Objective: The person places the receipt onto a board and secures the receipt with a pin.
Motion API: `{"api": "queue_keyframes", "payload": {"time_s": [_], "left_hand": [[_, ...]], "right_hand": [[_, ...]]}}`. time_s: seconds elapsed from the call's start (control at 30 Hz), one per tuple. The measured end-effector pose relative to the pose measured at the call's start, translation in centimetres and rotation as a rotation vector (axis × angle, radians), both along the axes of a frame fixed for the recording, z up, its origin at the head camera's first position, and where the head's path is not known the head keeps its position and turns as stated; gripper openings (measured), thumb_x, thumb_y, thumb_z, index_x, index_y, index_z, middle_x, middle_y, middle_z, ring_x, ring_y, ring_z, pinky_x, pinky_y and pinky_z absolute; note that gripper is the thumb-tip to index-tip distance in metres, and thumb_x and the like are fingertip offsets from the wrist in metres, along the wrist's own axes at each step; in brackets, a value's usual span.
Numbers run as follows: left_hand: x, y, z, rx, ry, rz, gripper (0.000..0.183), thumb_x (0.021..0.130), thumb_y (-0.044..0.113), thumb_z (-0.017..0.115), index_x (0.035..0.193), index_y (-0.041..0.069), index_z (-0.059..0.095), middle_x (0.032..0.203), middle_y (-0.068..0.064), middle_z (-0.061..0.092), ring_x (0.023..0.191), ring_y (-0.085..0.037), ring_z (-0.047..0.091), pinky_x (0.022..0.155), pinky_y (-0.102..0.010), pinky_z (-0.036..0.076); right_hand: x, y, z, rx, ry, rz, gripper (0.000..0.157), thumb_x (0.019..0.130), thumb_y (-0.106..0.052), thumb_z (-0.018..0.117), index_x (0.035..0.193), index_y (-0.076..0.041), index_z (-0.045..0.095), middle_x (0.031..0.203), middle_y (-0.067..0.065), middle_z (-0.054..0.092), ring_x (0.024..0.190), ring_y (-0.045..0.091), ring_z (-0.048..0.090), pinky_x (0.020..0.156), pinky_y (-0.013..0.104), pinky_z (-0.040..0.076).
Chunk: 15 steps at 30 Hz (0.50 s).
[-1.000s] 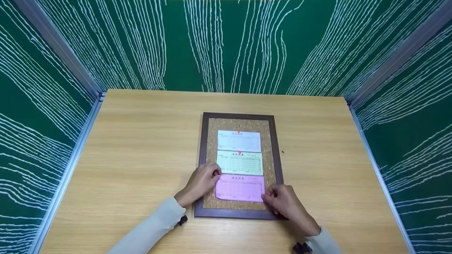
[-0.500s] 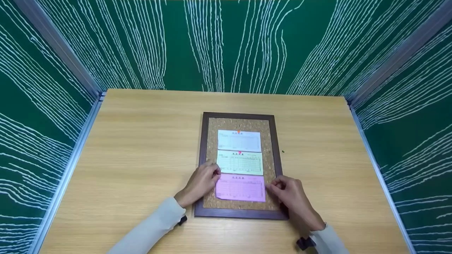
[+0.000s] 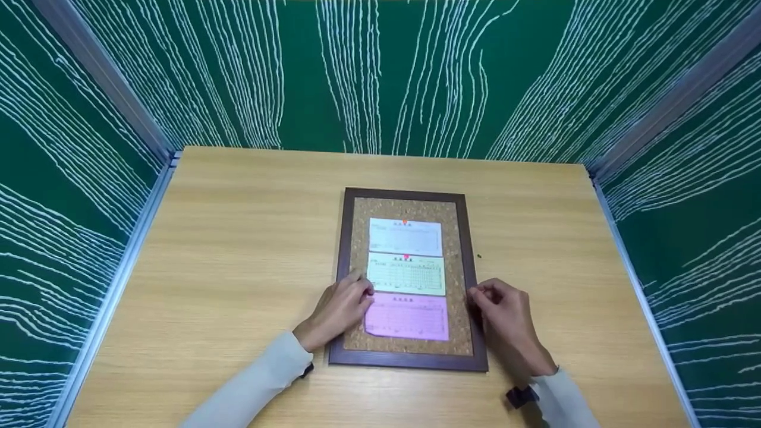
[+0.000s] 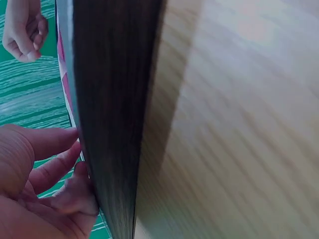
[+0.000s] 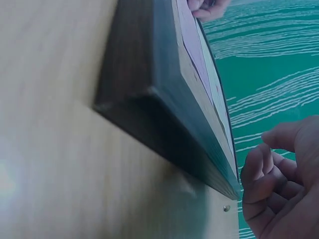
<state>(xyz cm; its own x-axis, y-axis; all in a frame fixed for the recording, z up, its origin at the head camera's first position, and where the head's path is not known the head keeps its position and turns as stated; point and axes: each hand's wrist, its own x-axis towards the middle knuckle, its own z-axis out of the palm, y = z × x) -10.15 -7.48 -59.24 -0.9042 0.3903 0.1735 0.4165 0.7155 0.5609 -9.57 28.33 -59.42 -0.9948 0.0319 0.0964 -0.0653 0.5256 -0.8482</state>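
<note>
A framed cork board [image 3: 459, 238] lies on the table with three printed slips in a column: white [image 3: 405, 238], green [image 3: 406, 276] and pink [image 3: 406, 321]. An orange-red pin [image 3: 405, 222] is at the white slip's top edge, a red pin [image 3: 406, 257] at the green one's. My left hand [image 3: 340, 306] crosses the left frame bar and pinches the pink slip's upper left corner; its fingertips partly hide the grip. By the right frame bar is my right hand [image 3: 505, 312], loosely curled; in the right wrist view its thumb and fingers [image 5: 256, 164] hold nothing.
The wooden table [image 3: 250, 226] surrounds the board. A tiny dark speck [image 3: 479, 255] lies just right of the frame. Green panels [image 3: 398, 77] with white wavy lines enclose the back and both sides.
My right hand has left the pink slip's right edge and moved right and away, to the frame's right bar. The left hand stays at the slip's upper left corner.
</note>
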Motion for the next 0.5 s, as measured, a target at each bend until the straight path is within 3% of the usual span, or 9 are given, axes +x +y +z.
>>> {"api": "queue_keyframes", "payload": {"time_s": [0.2,0.3,0.37,0.43,0.5], "left_hand": [[0.2,-0.4,0.0,-0.030,0.014,-0.029,0.010,0.096,0.010,0.082,0.104,0.004,0.080,0.105,-0.004,0.065,0.093,-0.018,0.061,0.073,-0.034,0.059],[0.4,-0.5,0.1,-0.031,0.032,-0.047,0.014,0.095,0.011,0.084,0.106,0.003,0.079,0.109,-0.005,0.067,0.103,-0.023,0.065,0.094,-0.043,0.062],[0.5,-0.6,0.0,-0.040,0.042,-0.052,0.018,0.094,0.013,0.086,0.108,0.003,0.079,0.111,-0.006,0.067,0.106,-0.026,0.065,0.099,-0.046,0.060],[0.7,-0.6,0.0,-0.056,0.051,-0.052,0.023,0.094,0.016,0.088,0.110,0.004,0.079,0.113,-0.006,0.067,0.108,-0.027,0.063,0.101,-0.047,0.058],[0.9,-0.7,0.0,-0.075,0.046,-0.043,0.027,0.093,0.021,0.089,0.113,0.006,0.079,0.116,-0.005,0.067,0.108,-0.026,0.059,0.092,-0.044,0.053]], "right_hand": [[-0.9,0.6,-0.2,0.036,0.082,-0.024,0.004,0.100,-0.005,0.079,0.099,-0.001,0.081,0.076,0.004,0.072,0.065,0.011,0.060,0.060,0.015,0.046],[-1.3,0.8,-0.3,0.052,0.087,-0.042,0.004,0.100,-0.005,0.079,0.100,-0.002,0.081,0.076,0.003,0.072,0.066,0.010,0.062,0.062,0.015,0.047],[-1.5,0.9,-0.3,0.049,0.087,-0.049,0.003,0.099,-0.004,0.080,0.101,-0.002,0.081,0.077,0.004,0.072,0.067,0.011,0.062,0.062,0.015,0.047],[-1.7,0.9,-0.4,0.049,0.084,-0.051,0.005,0.099,-0.005,0.080,0.103,-0.002,0.081,0.078,0.005,0.072,0.068,0.012,0.063,0.062,0.015,0.048],[-1.9,0.9,-0.4,0.048,0.085,-0.047,0.007,0.099,-0.004,0.080,0.105,-0.002,0.081,0.080,0.006,0.072,0.071,0.013,0.063,0.063,0.015,0.048]]}}
